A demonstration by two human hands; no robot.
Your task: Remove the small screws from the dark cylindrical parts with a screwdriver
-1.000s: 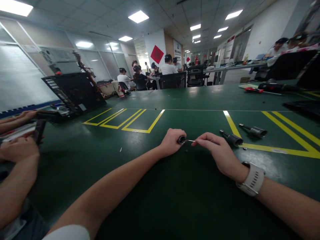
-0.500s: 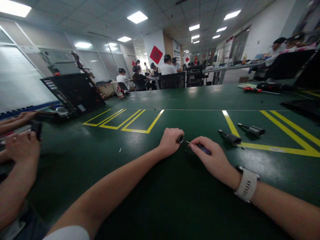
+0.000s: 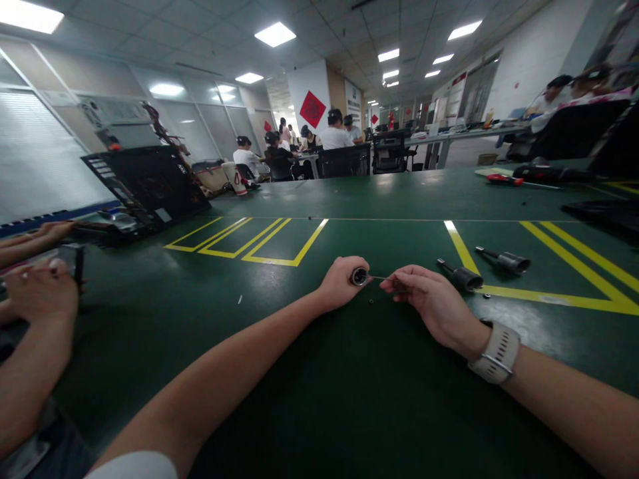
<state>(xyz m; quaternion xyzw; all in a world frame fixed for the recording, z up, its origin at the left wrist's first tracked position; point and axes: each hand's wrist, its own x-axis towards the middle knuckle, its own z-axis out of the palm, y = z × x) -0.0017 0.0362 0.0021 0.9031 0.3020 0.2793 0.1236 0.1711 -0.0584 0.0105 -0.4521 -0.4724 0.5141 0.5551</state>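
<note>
Your left hand [image 3: 340, 286]'s grip wraps the metal cup [image 3: 358, 277], mouth showing, just left of your right hand [image 3: 433, 303], whose fingertips pinch a thin shaft [image 3: 378, 278] running crosswise to its rim.

Metal is seen in the held hole cutter [image 3: 359, 277], its rim dully shiny, and in the thin shaft [image 3: 377, 278], which is left smooth and bright. The two lying cutters [image 3: 466, 278] are made of dark metal, duller on the cups than on the shanks. The bench [image 3: 299, 332] is finished smooth and half glossy, light being reflected in soft patches; flat tape [image 3: 519, 293] is stuck on it. The watch strap [image 3: 502, 349] is made of matt, rubber-like stuff, the sleeve [image 3: 137, 466] of cloth.
</note>
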